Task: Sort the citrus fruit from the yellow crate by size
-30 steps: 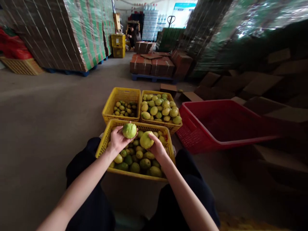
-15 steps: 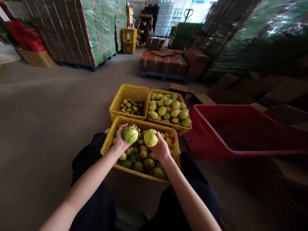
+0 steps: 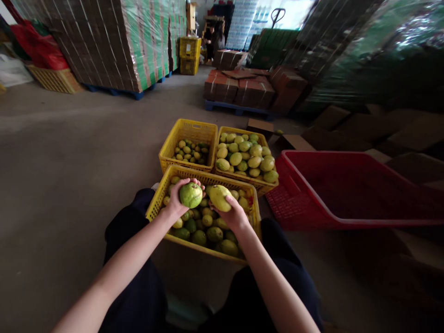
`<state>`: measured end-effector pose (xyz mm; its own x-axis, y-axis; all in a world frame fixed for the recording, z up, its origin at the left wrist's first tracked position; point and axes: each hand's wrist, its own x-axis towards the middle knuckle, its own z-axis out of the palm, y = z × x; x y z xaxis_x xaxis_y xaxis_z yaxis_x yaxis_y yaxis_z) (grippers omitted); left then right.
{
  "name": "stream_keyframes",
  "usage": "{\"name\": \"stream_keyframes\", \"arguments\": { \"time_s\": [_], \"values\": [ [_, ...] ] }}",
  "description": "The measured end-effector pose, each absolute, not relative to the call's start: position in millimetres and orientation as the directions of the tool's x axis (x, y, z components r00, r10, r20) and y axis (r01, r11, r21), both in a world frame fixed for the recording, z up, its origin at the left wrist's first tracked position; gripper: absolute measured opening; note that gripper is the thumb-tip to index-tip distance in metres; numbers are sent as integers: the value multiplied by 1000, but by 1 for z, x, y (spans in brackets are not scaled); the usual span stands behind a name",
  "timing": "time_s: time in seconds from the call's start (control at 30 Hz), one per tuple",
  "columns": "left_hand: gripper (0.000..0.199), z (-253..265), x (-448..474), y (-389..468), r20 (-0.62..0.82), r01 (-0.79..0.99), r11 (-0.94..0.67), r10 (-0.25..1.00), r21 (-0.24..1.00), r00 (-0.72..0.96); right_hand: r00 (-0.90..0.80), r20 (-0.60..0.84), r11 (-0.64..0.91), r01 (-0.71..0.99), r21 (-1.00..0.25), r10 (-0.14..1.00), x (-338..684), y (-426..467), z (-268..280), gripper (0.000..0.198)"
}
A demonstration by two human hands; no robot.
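Note:
My left hand (image 3: 178,198) is wrapped round a roundish green lemon (image 3: 190,195) with a creased skin. In my right hand (image 3: 235,214) is a longer, yellow lemon (image 3: 219,198), gripped at its right side and from below. The two fruits are held side by side, a small gap apart, above the near yellow crate (image 3: 204,251). That crate holds many green and yellow lemons (image 3: 207,220), partly hidden by my hands. Behind it stand a yellow crate (image 3: 187,126) with small lemons low inside and another yellow crate (image 3: 268,188) heaped with larger lemons (image 3: 254,162).
A red plastic basket (image 3: 303,185) stands to the right, with cardboard boxes (image 3: 329,118) behind it. Strapped cartons lie on a blue pallet (image 3: 239,110) farther back. Wrapped stacks (image 3: 149,46) rise at left and right. A person (image 3: 217,39) is in the background.
My right hand has turned the yellow lemon, so its long side now shows instead of its end. The left hand holds the green lemon much as before. The view has shifted slightly.

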<state>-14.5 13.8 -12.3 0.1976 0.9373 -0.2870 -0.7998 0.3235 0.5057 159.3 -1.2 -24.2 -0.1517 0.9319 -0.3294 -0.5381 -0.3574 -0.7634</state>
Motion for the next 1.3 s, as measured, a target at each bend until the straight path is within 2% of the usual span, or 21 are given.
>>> {"name": "stream_keyframes", "arguments": {
  "time_s": [0.1,0.3,0.4,0.53,0.67,0.8,1.0,1.13,1.3],
  "values": [
    [13,-9,-12,13,-294,-782,300,943,547,155,-103,-357,-352,-548,-759,929,160,-1,-24,35],
    [18,-8,-10,16,-385,-772,363,908,522,167,-160,-251,-298,-522,-799,955,162,-3,-17,31],
    [24,-9,-12,16,-394,-732,444,883,517,257,-169,-271,-319,-540,-779,948,161,-2,-17,29],
    [27,-11,-12,16,-495,-745,510,823,430,278,-134,-290,-315,-540,-780,948,161,2,-22,34],
    [21,-12,-12,18,-555,-800,480,799,359,230,-99,-346,-337,-585,-738,933,162,7,-27,33],
    [15,-12,-12,20,-597,-823,450,783,347,177,-88,-408,-371,-617,-694,909,163,8,-29,27],
    [27,-8,-14,19,-594,-825,495,761,272,260,-123,-434,-409,-627,-664,893,164,9,-32,25],
    [31,-7,-16,21,-661,-815,510,716,277,224,-160,-442,-437,-624,-648,883,165,10,-33,26],
    [29,-6,-16,23,-699,-814,508,690,281,189,-120,-439,-407,-643,-649,890,165,10,-36,25]
  ]
}}
